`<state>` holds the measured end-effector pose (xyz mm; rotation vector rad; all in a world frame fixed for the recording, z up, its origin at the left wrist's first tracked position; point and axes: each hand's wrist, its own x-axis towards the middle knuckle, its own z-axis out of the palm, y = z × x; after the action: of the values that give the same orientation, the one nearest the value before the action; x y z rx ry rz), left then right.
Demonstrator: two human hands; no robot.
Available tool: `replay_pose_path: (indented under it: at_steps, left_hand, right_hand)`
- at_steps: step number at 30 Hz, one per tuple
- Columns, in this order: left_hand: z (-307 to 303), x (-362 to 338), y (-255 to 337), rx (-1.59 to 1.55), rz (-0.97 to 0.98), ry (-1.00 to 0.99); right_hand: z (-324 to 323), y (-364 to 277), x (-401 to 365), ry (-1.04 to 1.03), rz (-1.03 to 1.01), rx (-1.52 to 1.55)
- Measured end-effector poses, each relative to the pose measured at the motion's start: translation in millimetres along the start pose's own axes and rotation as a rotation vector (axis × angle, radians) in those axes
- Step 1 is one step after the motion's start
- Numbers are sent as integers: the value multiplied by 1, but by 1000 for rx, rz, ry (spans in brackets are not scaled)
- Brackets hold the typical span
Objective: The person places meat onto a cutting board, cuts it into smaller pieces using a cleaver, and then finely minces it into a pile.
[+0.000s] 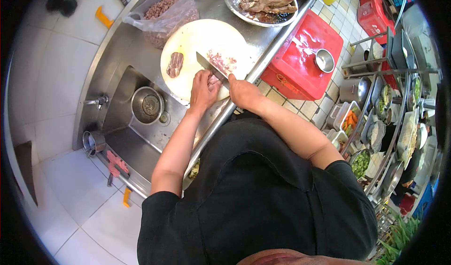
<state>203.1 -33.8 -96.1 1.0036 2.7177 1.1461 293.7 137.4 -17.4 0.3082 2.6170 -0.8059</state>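
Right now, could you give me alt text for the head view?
A person's right hand holds a knife over a round cutting board while the left hand holds a piece of meat. Chopped bits lie beyond the knife, a darker chunk to their left; a filled bag stands beside the board.

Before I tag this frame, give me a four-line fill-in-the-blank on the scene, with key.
1. The steel-bladed knife is in the person's bare ____ hand.
2. The dark red, oblong piece of meat on the round white cutting board lies to the image's ____ of the knife.
3. The round metal pot sits inside the recessed steel ____ near the wall tap.
4. The small round metal bowl rests on the ____-coloured plastic box.

Missing words: right; left; sink; red.
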Motion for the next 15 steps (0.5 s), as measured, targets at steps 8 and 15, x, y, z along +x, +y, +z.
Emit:
replay_pose_path:
  at_steps: [8,15]
  left_hand:
    - [3,-7,-5,94,46,-75]
    - [-7,-8,5,-30,-5,-66]
  right_hand:
    - [0,27,-44,-26,22,-7]
    - [-5,25,-33,95,-13,36]
